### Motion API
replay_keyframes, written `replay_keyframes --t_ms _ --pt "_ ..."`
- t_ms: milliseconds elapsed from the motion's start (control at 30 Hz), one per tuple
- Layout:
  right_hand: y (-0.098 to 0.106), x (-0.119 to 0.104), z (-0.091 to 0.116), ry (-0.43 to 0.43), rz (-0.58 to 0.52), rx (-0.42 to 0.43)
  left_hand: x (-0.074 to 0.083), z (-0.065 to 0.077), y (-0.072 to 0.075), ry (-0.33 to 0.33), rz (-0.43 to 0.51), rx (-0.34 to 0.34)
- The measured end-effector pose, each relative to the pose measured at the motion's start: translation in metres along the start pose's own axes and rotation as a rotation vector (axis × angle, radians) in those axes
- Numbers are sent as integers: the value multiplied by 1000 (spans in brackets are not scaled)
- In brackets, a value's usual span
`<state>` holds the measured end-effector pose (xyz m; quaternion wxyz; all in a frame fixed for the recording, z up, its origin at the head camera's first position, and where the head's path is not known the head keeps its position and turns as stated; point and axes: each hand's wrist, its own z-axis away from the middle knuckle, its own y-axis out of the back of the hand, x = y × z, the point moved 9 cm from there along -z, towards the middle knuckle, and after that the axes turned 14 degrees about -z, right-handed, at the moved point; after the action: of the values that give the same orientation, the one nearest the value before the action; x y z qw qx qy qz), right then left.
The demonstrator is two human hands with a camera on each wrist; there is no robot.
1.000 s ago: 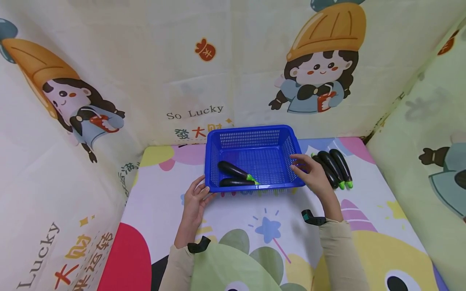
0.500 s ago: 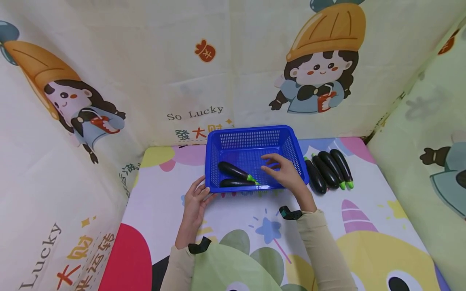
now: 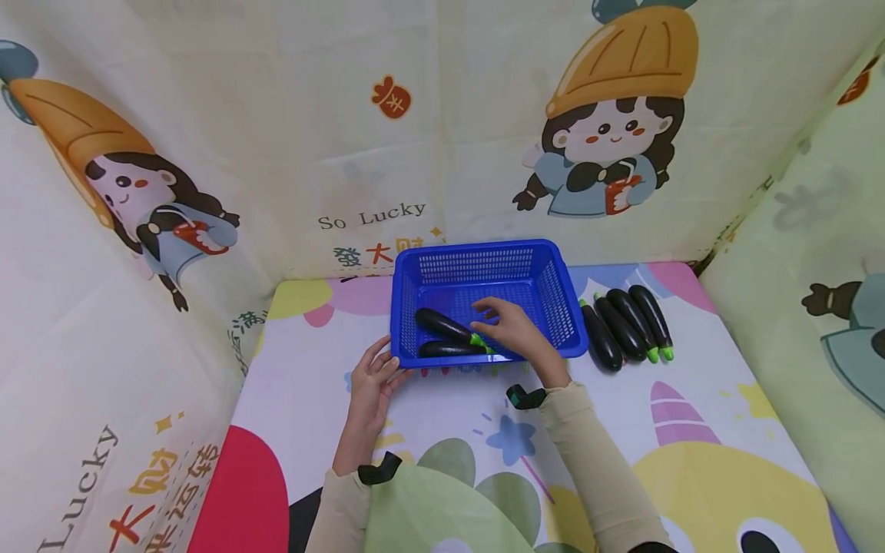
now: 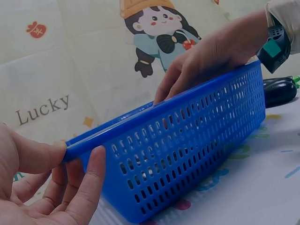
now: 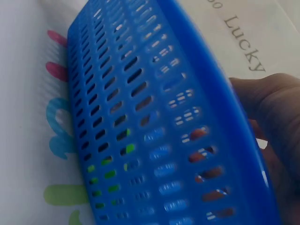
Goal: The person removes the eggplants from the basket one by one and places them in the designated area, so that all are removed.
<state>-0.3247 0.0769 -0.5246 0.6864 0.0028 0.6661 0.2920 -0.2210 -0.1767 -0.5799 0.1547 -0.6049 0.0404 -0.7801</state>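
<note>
A blue plastic basket [image 3: 484, 247] with slotted walls stands in the middle of the table. My left hand [image 3: 369, 388] grips its front left corner; in the left wrist view the thumb lies over the rim and the fingers sit below it. Inside the basket, at the left, lie two dark eggplants [image 3: 442, 324] with green stem ends. My right hand [image 3: 512, 326] reaches over the front rim into the basket, its fingers loosely bent just right of the stems. Nothing shows in its grasp. The basket's wall partly hides this right hand [image 5: 276, 108] in the right wrist view.
Several more eggplants [image 3: 622, 329] lie side by side on the table, right of the basket. The tabletop has a colourful printed cover [image 3: 311, 384]. A cartoon-printed cloth wall [image 3: 477, 169] rises close behind the basket, and others stand at both sides.
My right hand has moved left from the basket's right rim to a place inside it, near the stems. The eggplants at the right are now uncovered. My left hand stays at the corner.
</note>
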Motion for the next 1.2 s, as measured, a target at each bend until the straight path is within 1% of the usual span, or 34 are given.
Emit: replay_keyframes --t_ms 100,233,367,533,767,900,1033,1200 --pt "-6 -1 -6 -10 32 -28 1 1 -1 2 12 4" --pt "-13 1 -13 -23 68 -60 3 1 -1 -4 2 1" --pt "-18 3 -18 -47 93 -78 4 2 1 0 9 0" --pt "-21 4 -21 -81 109 -91 4 4 2 1 8 -1" --pt "-25 10 -26 -131 137 -113 5 3 1 -4 6 8" --pt "-26 12 -29 -136 163 -126 5 1 -1 -13 13 10" --pt "-26 14 -31 -144 174 -120 5 1 -4 -14 4 8" --pt "-30 17 -30 -159 179 -131 5 4 -3 -5 -3 21"
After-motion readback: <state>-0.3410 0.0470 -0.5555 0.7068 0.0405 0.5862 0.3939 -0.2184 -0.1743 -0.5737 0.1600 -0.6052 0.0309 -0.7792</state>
